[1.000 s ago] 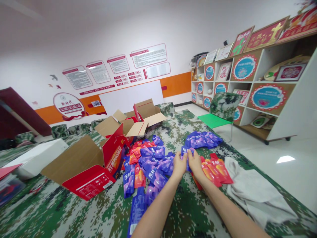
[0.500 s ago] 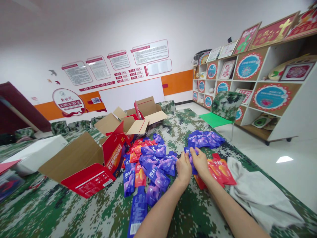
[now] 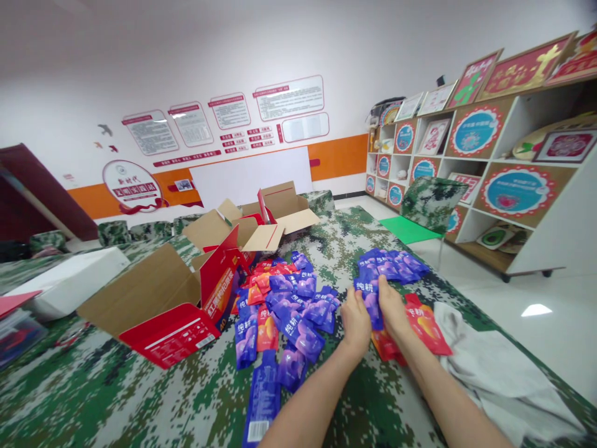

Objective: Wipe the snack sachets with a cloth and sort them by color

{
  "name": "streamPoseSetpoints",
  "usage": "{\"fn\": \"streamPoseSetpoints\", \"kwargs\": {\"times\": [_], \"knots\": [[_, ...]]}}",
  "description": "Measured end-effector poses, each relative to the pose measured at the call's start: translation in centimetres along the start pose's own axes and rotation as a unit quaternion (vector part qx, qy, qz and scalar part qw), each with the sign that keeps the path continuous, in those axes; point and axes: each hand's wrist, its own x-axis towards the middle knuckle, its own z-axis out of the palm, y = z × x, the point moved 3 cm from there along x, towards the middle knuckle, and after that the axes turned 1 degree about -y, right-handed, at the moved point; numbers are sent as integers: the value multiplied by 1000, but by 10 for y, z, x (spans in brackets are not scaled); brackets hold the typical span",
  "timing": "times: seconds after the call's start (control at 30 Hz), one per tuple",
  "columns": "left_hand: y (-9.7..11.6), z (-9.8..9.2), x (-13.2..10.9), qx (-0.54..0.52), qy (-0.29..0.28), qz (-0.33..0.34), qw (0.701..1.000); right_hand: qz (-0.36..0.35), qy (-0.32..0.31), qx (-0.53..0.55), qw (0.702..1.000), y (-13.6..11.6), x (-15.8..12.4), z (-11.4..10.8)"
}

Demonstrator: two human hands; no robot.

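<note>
Between my hands is a purple pouch, printed with white characters and held upright by its two sides. My left hand has its fingers curled at the pouch's left edge. On the opposite edge, my right hand grips with fingers and thumb. Just beyond lies a row of overlapping purple pouches. Red-orange pouches are partly hidden beneath and behind my right hand and forearm. Left of my hands spreads a mixed heap of purple pouches and red pouches.
Opened red cartons with raised flaps stand to the left on the camouflage-covered table. A crumpled grey-white cloth lies at the right edge. Farther left are a white box and a plastic bin. A chair stands beyond.
My hands have moved apart a little, and more of the purple pouch's front now shows between them. The whole view has shifted slightly.
</note>
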Motion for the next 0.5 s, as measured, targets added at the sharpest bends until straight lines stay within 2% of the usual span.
{"fn": "streamPoseSetpoints", "kwargs": {"times": [0.1,0.17,0.23,0.33,0.5], "knots": [[-8,-6,12,-39,39,-50,997,-106,-56,-73,990,-2,-4,10],[-12,-7,18,-67,33,-55,996,-124,-69,-164,976,0,5,12],[-15,-6,21,-94,6,-50,994,-115,-57,-241,962,2,26,6],[-18,-1,21,-111,-20,-47,992,-86,-17,-290,953,4,75,-15],[-22,-5,27,-80,-14,-29,996,13,54,-382,923,13,150,-58]]}}
